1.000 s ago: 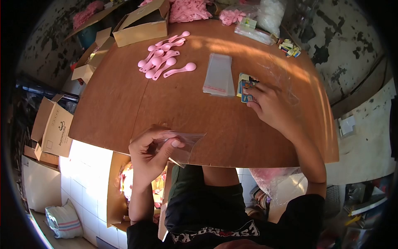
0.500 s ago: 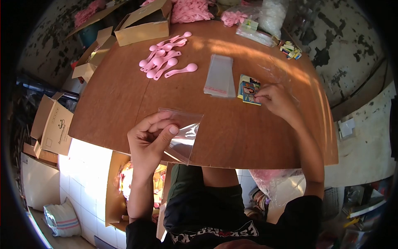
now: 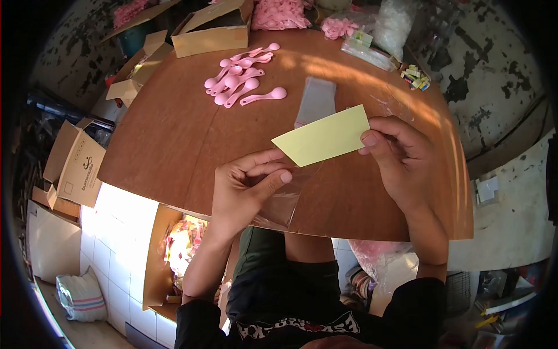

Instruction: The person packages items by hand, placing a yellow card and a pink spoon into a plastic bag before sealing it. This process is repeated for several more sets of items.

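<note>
My right hand [image 3: 402, 157] pinches the right end of a card with a plain pale yellow side [image 3: 325, 136] between thumb and fingers. The card is held tilted above the table, its left corner near the fingertips of my left hand [image 3: 247, 187]. Closed in that left hand is a clear plastic bag [image 3: 286, 205], hanging below the thumb over the table's front edge. Behind the card lies a stack of clear plastic bags [image 3: 318, 96], its lower part covered. The pile of printed cards is mostly hidden by the held card and my right hand.
Pink measuring spoons [image 3: 235, 81] lie in a heap on the wooden table [image 3: 157, 139]. Cardboard boxes [image 3: 212, 38] and a pink-filled bag [image 3: 282, 14] stand at the back. Small yellow-green boxes [image 3: 415, 77] sit at the far right. An open carton [image 3: 152, 262] is below the table.
My right hand has lifted a card from the printed pile and brought it left, yellow side showing. My left hand, with the plastic bag, has moved right toward it.
</note>
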Motion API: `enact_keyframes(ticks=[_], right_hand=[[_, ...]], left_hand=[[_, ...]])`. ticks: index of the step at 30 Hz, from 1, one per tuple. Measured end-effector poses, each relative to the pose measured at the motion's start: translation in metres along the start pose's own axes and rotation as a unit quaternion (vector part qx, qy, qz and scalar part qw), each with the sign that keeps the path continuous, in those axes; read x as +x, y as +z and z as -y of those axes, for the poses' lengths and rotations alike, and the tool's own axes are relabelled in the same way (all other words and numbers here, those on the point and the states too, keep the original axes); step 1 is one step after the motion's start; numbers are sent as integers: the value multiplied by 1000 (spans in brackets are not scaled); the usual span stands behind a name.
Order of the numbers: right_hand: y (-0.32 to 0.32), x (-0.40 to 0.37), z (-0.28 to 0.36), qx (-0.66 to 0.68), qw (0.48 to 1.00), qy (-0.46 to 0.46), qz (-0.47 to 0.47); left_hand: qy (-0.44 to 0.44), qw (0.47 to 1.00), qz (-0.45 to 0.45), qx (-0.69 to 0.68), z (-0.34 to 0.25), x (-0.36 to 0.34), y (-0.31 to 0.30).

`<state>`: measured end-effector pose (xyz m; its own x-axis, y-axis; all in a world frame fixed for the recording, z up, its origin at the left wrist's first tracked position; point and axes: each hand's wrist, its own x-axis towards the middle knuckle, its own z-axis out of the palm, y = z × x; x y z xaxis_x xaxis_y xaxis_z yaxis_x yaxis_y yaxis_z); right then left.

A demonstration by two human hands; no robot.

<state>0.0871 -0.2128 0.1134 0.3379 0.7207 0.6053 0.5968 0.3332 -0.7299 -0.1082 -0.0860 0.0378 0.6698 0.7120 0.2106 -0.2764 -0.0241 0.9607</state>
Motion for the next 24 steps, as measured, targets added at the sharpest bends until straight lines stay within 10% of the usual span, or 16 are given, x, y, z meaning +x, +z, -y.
enact_keyframes(ticks=[24], right_hand=[[19,-5,4,-20,948,4,319]], left_hand=[[3,993,95,72,-1,-13,7]])
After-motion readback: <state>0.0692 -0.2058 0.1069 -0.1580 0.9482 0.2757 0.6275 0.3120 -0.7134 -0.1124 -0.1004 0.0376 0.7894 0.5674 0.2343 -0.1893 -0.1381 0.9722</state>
